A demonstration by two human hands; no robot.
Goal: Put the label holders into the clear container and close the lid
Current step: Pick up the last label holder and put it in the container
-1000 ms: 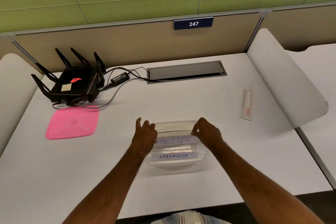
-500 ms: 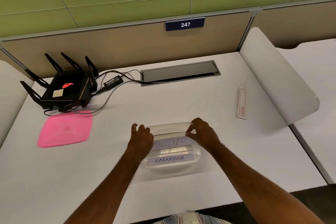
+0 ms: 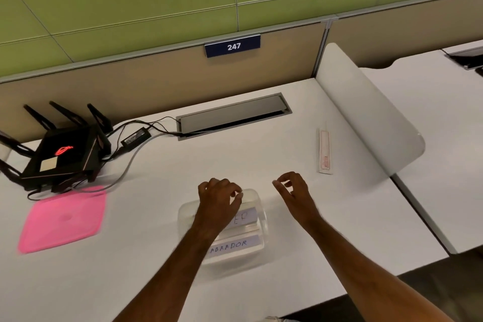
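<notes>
Both forearms are seen bare, no sleeves being worn, and striped cloth [image 3: 274, 319] is glimpsed at the torso.

The clear container [image 3: 262, 227] sits open with two white label holders inside, the nearer one [image 3: 235, 245] hand-lettered, the farther one [image 3: 245, 215] partly hidden. A third label holder [image 3: 325, 151] lies flat, far right of the container; the pink lid [image 3: 62, 219] lies flat, well left of it

White desk [image 3: 162, 277] with clear container [image 3: 262, 222], pink lid [image 3: 62, 219], router [image 3: 61, 157], label holder [image 3: 325, 151].
</notes>
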